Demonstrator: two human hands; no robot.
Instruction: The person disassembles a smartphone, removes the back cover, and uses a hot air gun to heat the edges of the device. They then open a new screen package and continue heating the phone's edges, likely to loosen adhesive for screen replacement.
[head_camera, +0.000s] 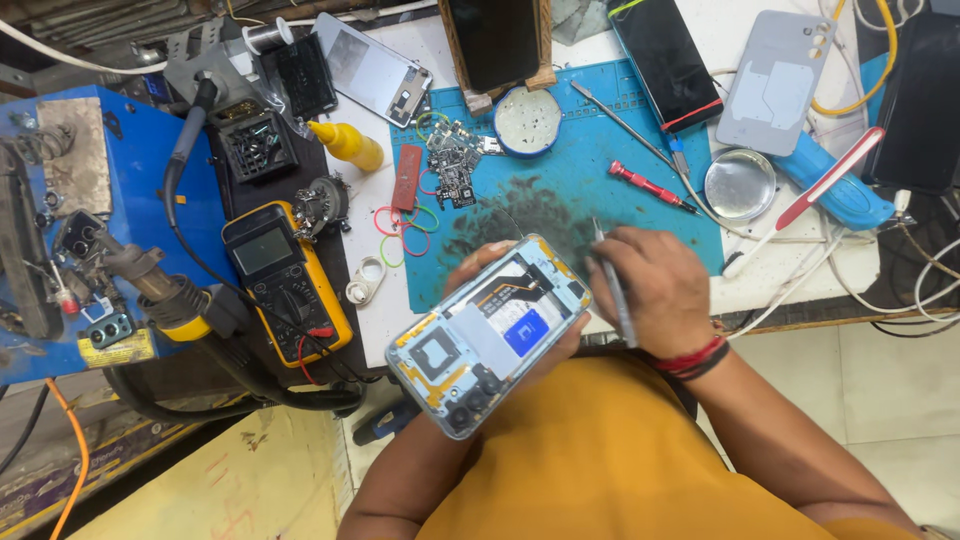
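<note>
We see the left hand (478, 268) cradling an opened phone (490, 333) from beneath, while the right hand (655, 285) pinches grey tweezers (615, 290) just beside its upper edge. Beyond both hands, a blue mat (580, 190) on the tabletop (790, 285) carries a red screwdriver (650, 186) and a circuit board (452, 165).

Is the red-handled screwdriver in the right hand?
No, the red-handled screwdriver lies on the blue work mat; the right hand holds thin metal tweezers.

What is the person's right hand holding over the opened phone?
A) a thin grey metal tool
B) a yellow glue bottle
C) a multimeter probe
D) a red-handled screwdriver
A: the right hand grips a thin grey metal tool beside the opened phone, which the left hand holds from beneath; the red-handled screwdriver lies untouched on the blue mat.
</note>
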